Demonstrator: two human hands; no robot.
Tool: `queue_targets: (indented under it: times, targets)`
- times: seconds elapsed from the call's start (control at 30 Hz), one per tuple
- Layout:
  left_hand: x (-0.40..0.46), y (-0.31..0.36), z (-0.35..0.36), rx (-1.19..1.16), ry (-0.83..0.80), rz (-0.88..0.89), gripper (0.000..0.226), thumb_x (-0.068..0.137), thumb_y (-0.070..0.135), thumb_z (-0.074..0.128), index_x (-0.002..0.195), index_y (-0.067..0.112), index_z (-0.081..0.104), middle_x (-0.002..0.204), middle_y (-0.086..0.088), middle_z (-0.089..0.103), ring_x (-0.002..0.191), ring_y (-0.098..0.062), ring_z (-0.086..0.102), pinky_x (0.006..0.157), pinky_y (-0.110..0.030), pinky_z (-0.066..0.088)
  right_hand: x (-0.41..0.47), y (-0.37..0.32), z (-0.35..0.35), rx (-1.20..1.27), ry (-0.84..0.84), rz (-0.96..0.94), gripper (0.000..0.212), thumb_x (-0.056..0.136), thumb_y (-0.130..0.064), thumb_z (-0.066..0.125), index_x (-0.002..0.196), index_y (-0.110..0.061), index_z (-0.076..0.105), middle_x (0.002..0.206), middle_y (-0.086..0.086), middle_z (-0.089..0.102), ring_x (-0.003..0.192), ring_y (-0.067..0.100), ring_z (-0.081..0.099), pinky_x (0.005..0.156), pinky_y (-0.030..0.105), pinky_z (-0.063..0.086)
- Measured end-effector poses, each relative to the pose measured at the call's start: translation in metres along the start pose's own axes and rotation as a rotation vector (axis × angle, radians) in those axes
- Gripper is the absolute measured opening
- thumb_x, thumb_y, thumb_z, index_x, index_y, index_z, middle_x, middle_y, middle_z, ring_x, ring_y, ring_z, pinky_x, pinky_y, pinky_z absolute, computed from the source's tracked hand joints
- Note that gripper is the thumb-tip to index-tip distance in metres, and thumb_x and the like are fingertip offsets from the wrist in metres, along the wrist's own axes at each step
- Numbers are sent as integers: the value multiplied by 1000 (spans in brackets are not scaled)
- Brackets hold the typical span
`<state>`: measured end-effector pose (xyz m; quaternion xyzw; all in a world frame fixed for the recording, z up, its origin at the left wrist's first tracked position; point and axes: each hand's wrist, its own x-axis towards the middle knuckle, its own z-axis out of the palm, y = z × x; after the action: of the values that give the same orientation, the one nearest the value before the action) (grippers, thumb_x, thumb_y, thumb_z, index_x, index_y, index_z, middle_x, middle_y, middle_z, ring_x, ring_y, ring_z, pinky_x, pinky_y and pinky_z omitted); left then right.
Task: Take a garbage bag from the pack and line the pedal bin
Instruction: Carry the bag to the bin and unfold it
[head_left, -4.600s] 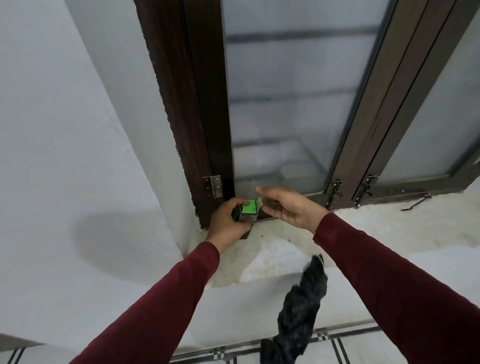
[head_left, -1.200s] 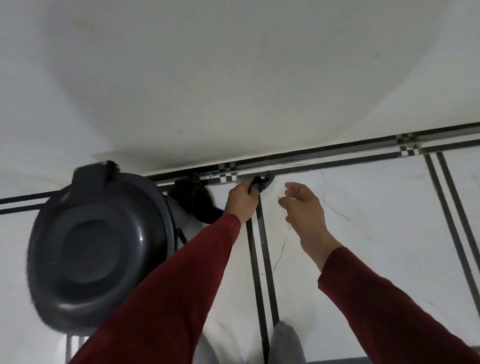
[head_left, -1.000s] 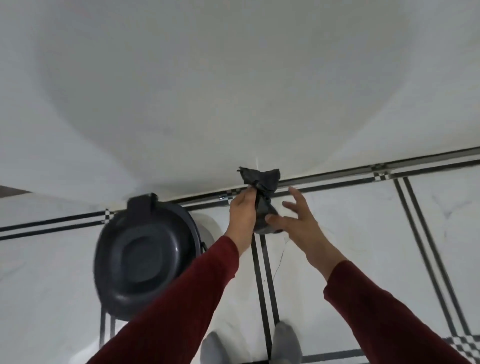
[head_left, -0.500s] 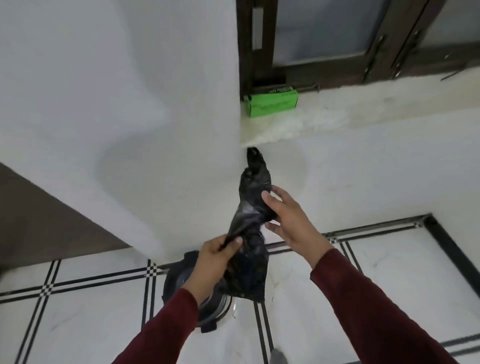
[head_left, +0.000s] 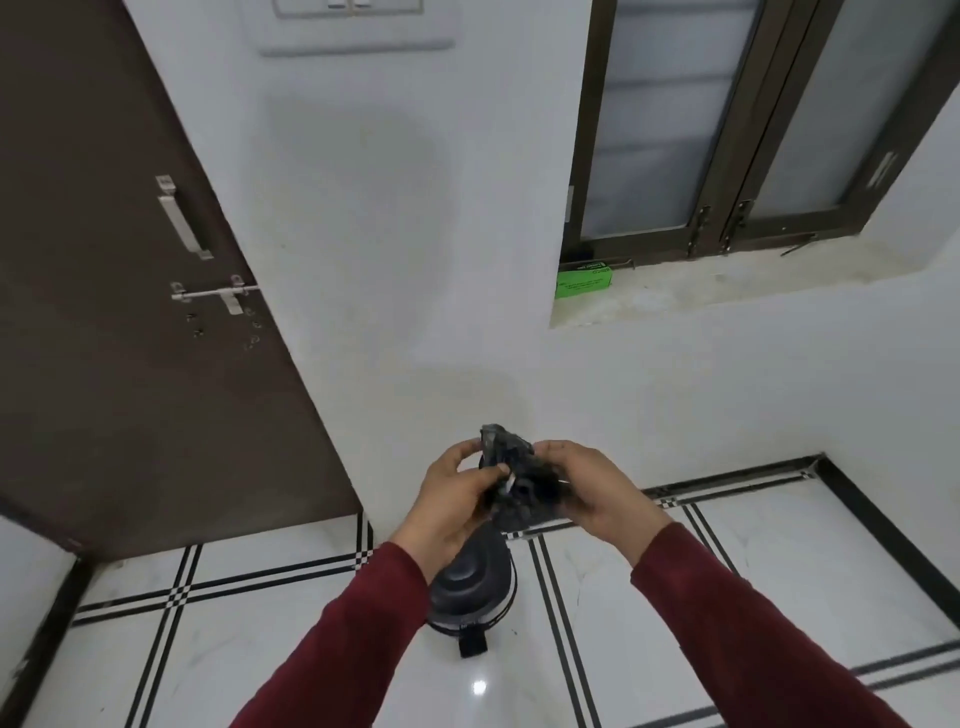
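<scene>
Garbage bag (head_left: 511, 480): thin black plastic, crumpled into a wrinkled, slightly glossy wad, held between both hands at chest height above the bin; one bunched tip pokes up past the fingers.
Left hand (head_left: 452, 501): thumb and fingers pinch the left side of the wad; a maroon sleeve covers the forearm.
Right hand (head_left: 597, 493): fingers curl around the right side of the wad and grip it; same maroon sleeve.
Pedal bin (head_left: 472, 587): round, dark plastic, smooth domed lid lying closed, a short black pedal jutting out at its near edge; it stands on the floor directly below the hands, partly hidden by the left wrist.
Pack (head_left: 583, 280): small bright green box, rectangular, resting at the left end of the window sill, well apart from the bin.
Window sill (head_left: 727, 286): rough, mottled pale stone.
Floor (head_left: 779, 561): glossy white tiles with black line borders.
Door (head_left: 130, 312): flat dark brown, with a metal handle and a sliding bolt.
</scene>
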<state>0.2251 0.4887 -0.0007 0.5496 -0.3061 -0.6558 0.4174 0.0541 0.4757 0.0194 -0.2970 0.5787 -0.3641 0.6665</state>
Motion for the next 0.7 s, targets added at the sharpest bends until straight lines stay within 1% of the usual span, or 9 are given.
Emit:
queue_targets:
  times: [0.1,0.17,0.3,0.43,0.5,0.53,0.57,0.63,0.7]
  targets:
    - [-22,-7,-4,133,257,149,13,89,27,74,101,22,75,88,-11,79,83,-33,77,82,-55,62,-41,-1,20,-278,54,7,48,87,-63,65,108,-20,70,116,-6,60,101,18,63,80,37,54]
    - [-41,-4,-8,231,322,198,24,86,46,72,83,23,74,79,-4,78,79,-31,75,75,-48,63,-65,0,29,-391,58,-126,57,76,-73,70,109,-28,71,114,-13,64,107,13,62,80,36,54]
    - [-66,7,-15,341,314,165,59,81,74,59,67,18,67,64,-2,71,66,-26,68,63,-35,52,-85,10,38,-493,-56,-261,25,87,-43,77,105,-26,75,99,-3,79,93,15,75,80,36,59]
    - [-82,17,-25,522,293,68,65,89,78,44,59,21,45,49,5,42,49,-18,40,50,-27,29,-85,11,41,-37,-42,-88,20,89,-34,78,96,-16,74,91,1,76,82,18,70,68,30,56]
    - [-93,21,-31,616,241,36,68,85,83,47,60,19,52,57,-2,50,55,-21,46,50,-27,36,-85,11,43,149,-23,2,26,84,-33,83,94,-12,72,82,2,72,70,16,66,61,28,57]
    - [-93,20,-34,723,211,28,68,84,81,51,68,16,62,71,-9,61,67,-24,55,58,-31,48,-84,11,44,206,-6,21,29,82,-32,85,93,-10,70,79,3,70,65,15,64,58,27,56]
    - [-96,18,-35,866,213,1,63,85,75,58,79,14,70,94,-15,67,84,-27,60,76,-36,55,-84,12,44,238,3,25,30,81,-32,86,92,-10,69,76,3,68,62,14,63,56,26,56]
    - [-101,18,-35,1120,299,41,33,89,52,69,98,20,72,128,-10,53,114,-29,51,101,-38,50,-83,13,43,233,2,12,32,78,-32,88,90,-14,65,78,2,65,60,13,62,54,25,54]
    - [-107,23,-31,1115,352,230,22,89,25,68,112,26,68,135,-3,46,125,-26,46,102,-36,47,-84,15,42,176,-2,-23,32,77,-33,89,85,-16,62,76,1,64,58,12,60,54,23,53]
